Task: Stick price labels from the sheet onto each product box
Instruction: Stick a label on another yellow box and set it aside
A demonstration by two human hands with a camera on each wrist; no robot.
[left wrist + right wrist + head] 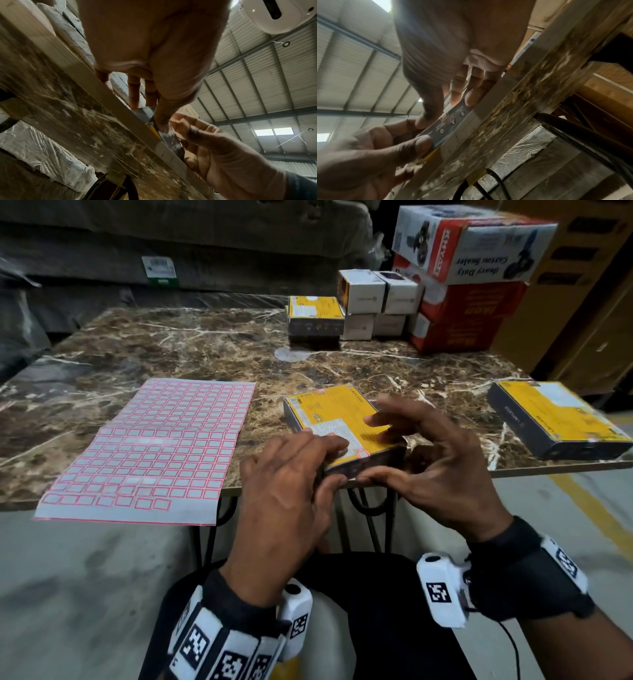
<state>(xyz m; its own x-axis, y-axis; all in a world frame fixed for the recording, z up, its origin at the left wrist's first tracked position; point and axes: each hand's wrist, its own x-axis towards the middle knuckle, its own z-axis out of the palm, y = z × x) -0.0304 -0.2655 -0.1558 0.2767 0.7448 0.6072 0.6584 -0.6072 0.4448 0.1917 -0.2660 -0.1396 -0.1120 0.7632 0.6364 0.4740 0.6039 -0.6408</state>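
A yellow box (335, 419) with dark sides lies at the front edge of the marble table (171, 347). A red-bordered label (362, 454) sits on its near corner and another (321, 390) on its far corner. My left hand (287, 484) has its fingers laid on the box top and its thumb against the front side. My right hand (428, 460) has its thumb on the same side and its fingers arched over the top. In the right wrist view both thumbs press the box's dark side (448, 124). To the left lies the label sheet (147, 446).
A second yellow box (555, 419) lies at the table's right edge. At the back stand stacked yellow boxes (315, 314), small white boxes (376, 299) and large red and white cartons (472, 285). The sheet overhangs the table's front edge.
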